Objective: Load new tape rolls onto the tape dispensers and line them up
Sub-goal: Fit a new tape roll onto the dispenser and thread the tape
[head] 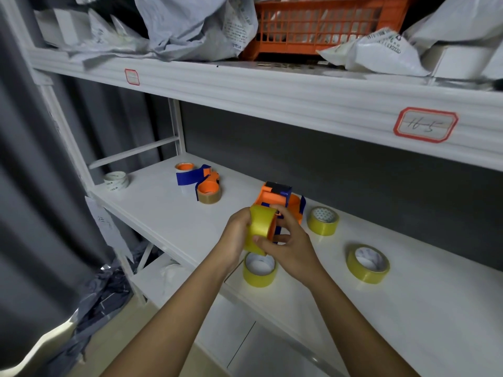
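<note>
Holding the yellow tape roll (260, 229) above the shelf (168, 210), the left hand (236, 235) had its fingers curled round the roll's far side. The right hand (292, 240) pinched the near edge of the roll with thumb and fingers, close against the orange and blue dispenser (283, 202). The roll touched the dispenser, but it was not clear whether it already sat on the hub. To do this step well, I judged, the core should be lined up square with the hub and pushed on evenly, with the free end of the tape toward the blade. Further right, a spare yellow roll (323, 221) lay flat on the shelf.
</note>
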The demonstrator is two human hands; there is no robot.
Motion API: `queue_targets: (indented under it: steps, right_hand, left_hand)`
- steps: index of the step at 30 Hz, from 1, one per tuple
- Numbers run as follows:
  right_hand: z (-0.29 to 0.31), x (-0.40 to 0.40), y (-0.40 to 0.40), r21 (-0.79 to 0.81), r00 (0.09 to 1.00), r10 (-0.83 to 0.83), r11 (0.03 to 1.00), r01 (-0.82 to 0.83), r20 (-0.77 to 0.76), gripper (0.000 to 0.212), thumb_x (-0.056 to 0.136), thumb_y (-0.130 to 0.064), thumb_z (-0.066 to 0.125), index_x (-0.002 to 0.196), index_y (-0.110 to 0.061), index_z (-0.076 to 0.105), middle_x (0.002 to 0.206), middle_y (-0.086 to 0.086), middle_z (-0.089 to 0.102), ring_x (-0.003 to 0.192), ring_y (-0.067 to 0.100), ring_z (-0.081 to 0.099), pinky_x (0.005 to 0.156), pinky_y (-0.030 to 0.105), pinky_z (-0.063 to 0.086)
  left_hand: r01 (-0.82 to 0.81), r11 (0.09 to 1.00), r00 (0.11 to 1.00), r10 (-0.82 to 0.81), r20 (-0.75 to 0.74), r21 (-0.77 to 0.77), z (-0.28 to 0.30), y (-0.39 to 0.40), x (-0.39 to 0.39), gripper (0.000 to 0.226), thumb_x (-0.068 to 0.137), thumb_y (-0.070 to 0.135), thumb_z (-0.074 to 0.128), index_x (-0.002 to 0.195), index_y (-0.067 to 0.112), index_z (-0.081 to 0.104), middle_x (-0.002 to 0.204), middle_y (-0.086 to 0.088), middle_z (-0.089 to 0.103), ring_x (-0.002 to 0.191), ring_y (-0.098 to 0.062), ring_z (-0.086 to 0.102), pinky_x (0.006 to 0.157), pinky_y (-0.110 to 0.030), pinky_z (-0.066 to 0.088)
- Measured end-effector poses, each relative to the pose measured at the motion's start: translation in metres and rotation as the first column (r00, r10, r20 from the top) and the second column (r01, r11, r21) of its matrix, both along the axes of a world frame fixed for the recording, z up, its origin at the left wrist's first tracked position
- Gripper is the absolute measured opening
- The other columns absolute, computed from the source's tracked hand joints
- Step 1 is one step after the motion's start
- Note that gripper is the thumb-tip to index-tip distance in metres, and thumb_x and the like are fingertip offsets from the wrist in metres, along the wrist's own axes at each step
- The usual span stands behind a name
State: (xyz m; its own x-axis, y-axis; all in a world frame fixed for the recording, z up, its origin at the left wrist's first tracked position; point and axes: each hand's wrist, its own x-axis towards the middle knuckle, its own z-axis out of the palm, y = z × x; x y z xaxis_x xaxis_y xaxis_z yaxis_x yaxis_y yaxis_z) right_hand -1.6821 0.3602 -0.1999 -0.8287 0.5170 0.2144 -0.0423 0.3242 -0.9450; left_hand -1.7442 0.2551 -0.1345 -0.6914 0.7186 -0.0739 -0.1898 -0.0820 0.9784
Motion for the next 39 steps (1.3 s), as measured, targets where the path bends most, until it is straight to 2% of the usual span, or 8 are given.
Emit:
queue_targets:
  steps: [3, 12, 17, 24, 29, 33, 35, 39]
  right_hand:
    - [-0.004, -0.001, 0.001, -0.049, 1.000, -0.020, 0.999, 0.020, 0.005, 0.068, 0.073, -0.037, 0.077, 0.130, -0.045, 0.041, 0.124, -0.010, 0.054, 0.106, 0.008, 0.058, 0.083, 0.026, 0.056]
    - [-0.007, 0.001, 0.001, -0.086, 1.000, 0.027, 0.996, -0.026, 0.013, 0.073, 0.074, -0.038, 0.077, 0.133, -0.046, 0.036, 0.128, -0.010, 0.050, 0.102, 0.009, 0.061, 0.080, 0.024, 0.056]
    - [-0.007, 0.002, 0.000, -0.064, 0.999, 0.037, 0.997, -0.037, 0.009, 0.072, 0.074, -0.038, 0.076, 0.133, -0.046, 0.035, 0.129, -0.009, 0.049, 0.103, 0.011, 0.061, 0.082, 0.026, 0.056]
    - [-0.006, 0.005, -0.005, -0.029, 1.000, -0.009, 1.000, 0.009, -0.019, 0.073, 0.075, -0.036, 0.076, 0.133, -0.048, 0.032, 0.130, -0.012, 0.045, 0.108, 0.011, 0.057, 0.075, 0.015, 0.052]
    - [-0.006, 0.007, -0.004, -0.036, 1.000, -0.005, 0.999, 0.004, -0.014, 0.076, 0.076, -0.036, 0.075, 0.138, -0.042, 0.031, 0.136, -0.008, 0.046, 0.106, 0.011, 0.058, 0.078, 0.016, 0.053]
    - [-0.010, 0.009, -0.008, 0.000, 0.999, -0.005, 1.000, 0.005, -0.031, 0.073, 0.076, -0.036, 0.075, 0.129, -0.054, 0.028, 0.133, -0.014, 0.043, 0.109, 0.011, 0.057, 0.070, 0.011, 0.053]
    - [-0.011, 0.011, -0.008, -0.020, 0.999, -0.001, 1.000, 0.000, -0.035, 0.072, 0.076, -0.038, 0.075, 0.126, -0.058, 0.028, 0.133, -0.014, 0.043, 0.110, 0.011, 0.057, 0.070, 0.009, 0.052]
    - [-0.018, 0.021, -0.004, -0.073, 1.000, 0.003, 0.997, -0.005, -0.018, 0.073, 0.068, -0.052, 0.071, 0.132, -0.048, 0.036, 0.131, -0.010, 0.050, 0.105, 0.011, 0.061, 0.079, 0.023, 0.057]
  left_hand:
    - [0.004, 1.000, 1.000, -0.004, -0.015, -0.021, -0.001, -0.002, 0.000, 0.034, 0.094, 0.004, 0.029, 0.074, 0.014, 0.055, 0.074, -0.008, 0.055, 0.053, -0.009, 0.058, 0.048, -0.015, 0.047]
    - [0.026, 1.000, 1.000, -0.026, 0.011, 0.015, -0.014, -0.006, -0.006, 0.034, 0.094, 0.010, 0.026, 0.081, 0.019, 0.057, 0.054, 0.008, 0.065, 0.048, -0.001, 0.062, 0.048, -0.013, 0.050]
    - [-0.030, 0.999, 0.999, 0.029, -0.013, -0.022, -0.018, -0.007, -0.007, 0.029, 0.093, 0.014, 0.030, 0.085, 0.024, 0.056, 0.076, 0.001, 0.062, 0.068, -0.010, 0.060, 0.060, -0.022, 0.050]
    - [0.010, 0.999, 0.992, -0.017, -0.128, -0.053, -0.014, -0.005, -0.009, 0.030, 0.097, 0.010, 0.032, 0.082, 0.021, 0.055, 0.083, 0.001, 0.062, 0.075, -0.011, 0.058, 0.075, -0.025, 0.048]
    - [0.037, 0.999, 0.997, -0.037, -0.067, 0.001, -0.017, -0.008, -0.008, 0.029, 0.094, 0.008, 0.032, 0.084, 0.021, 0.056, 0.082, -0.003, 0.060, 0.072, -0.012, 0.060, 0.069, -0.026, 0.049]
    - [0.055, 0.998, 0.995, -0.053, -0.088, 0.016, -0.023, -0.012, -0.007, 0.032, 0.097, 0.018, 0.029, 0.088, 0.027, 0.058, 0.074, 0.008, 0.067, 0.069, -0.005, 0.066, 0.060, -0.017, 0.053]
    - [0.102, 0.995, 0.992, -0.101, -0.079, 0.019, -0.027, -0.011, -0.009, 0.036, 0.099, 0.039, 0.027, 0.094, 0.031, 0.062, 0.079, 0.010, 0.072, 0.080, -0.007, 0.069, 0.062, -0.016, 0.054]
    - [0.139, 0.988, 0.988, -0.144, -0.063, -0.073, -0.035, -0.007, -0.010, 0.054, 0.092, 0.061, 0.020, 0.084, 0.041, 0.070, 0.083, 0.012, 0.074, 0.084, -0.008, 0.070, 0.069, -0.021, 0.054]
